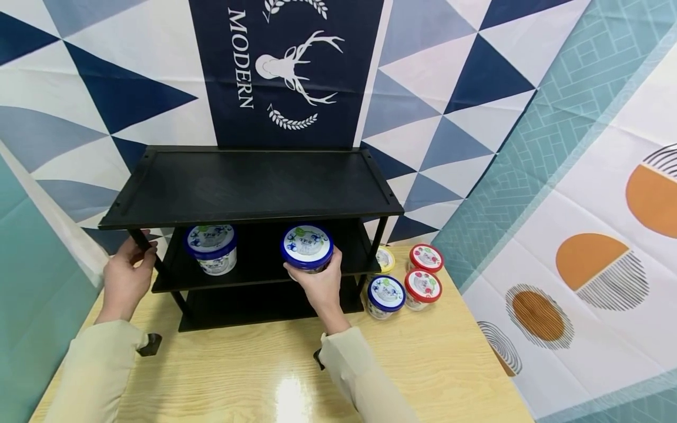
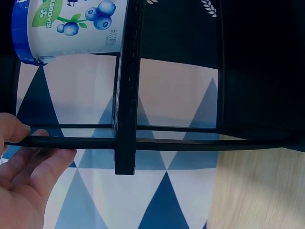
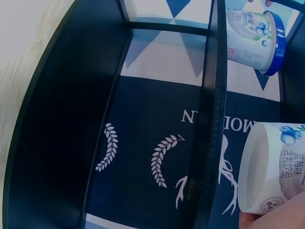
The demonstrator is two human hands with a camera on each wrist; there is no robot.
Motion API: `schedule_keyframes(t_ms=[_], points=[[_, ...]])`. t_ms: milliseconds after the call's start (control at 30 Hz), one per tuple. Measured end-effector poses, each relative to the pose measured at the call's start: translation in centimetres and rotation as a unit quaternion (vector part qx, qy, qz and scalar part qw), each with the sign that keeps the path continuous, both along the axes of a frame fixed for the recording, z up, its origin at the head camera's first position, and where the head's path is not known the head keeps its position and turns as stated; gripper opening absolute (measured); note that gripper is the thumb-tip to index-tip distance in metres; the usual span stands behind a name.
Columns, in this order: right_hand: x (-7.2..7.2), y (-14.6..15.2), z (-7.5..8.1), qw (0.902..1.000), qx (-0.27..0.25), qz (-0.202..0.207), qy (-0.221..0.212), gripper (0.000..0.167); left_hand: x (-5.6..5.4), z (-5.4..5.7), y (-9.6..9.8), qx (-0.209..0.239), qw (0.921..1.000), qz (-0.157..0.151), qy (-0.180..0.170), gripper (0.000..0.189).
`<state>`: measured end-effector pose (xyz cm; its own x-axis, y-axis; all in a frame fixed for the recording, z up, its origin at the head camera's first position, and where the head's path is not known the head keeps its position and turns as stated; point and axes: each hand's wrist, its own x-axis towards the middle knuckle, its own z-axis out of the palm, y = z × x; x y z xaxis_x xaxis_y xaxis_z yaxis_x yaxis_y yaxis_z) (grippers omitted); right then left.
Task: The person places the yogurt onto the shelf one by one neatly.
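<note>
A black shelf rack [image 1: 254, 182] stands on the table against the patterned backdrop. My left hand [image 1: 127, 273] grips its left front post; in the left wrist view the thumb and fingers [image 2: 52, 167] lie on either side of that post [image 2: 86, 142]. In my right hand [image 1: 322, 285] is a blue-lidded yogurt tub [image 1: 307, 245], held at the front of the middle shelf. The right wrist view shows this tub's white base [image 3: 255, 167] above the level of the middle board. Another blue-lidded tub [image 1: 211, 249] stands on the middle shelf at the left.
Right of the rack, a blue-lidded tub [image 1: 386, 295], two red-lidded tubs [image 1: 424, 286] and a yellow-lidded tub [image 1: 385, 259] stand on the wooden table [image 1: 233, 370]. The rack's top board [image 1: 254, 182] overhangs the middle shelf, with a bottom board [image 1: 243, 308] below.
</note>
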<state>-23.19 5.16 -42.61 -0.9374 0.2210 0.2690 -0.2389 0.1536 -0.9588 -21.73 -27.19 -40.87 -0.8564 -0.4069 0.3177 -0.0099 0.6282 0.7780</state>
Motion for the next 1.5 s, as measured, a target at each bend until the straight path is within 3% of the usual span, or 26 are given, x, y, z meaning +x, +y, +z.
schedule_keyframes(t_ms=[600,900,1367,1500], points=[[-1.3,-1.8,-0.1,0.9999,0.015,-0.006,0.000,0.098,0.1,0.0,-0.2,0.005,1.0000,-0.001,0.002,0.038],[-1.7,-2.8,-0.4,0.9999,0.016,0.003,0.003,0.098,-0.1,-0.1,-0.1,0.009,0.9997,-0.002,0.021,0.036],[-2.3,-4.4,-0.7,0.9993,0.037,0.000,-0.010,0.101,0.1,0.1,0.1,0.010,0.9999,0.005,0.010,0.036],[-2.1,-4.5,-0.8,0.9994,0.033,-0.003,-0.014,0.101,0.1,0.1,0.2,0.005,0.9999,-0.006,0.015,0.036]])
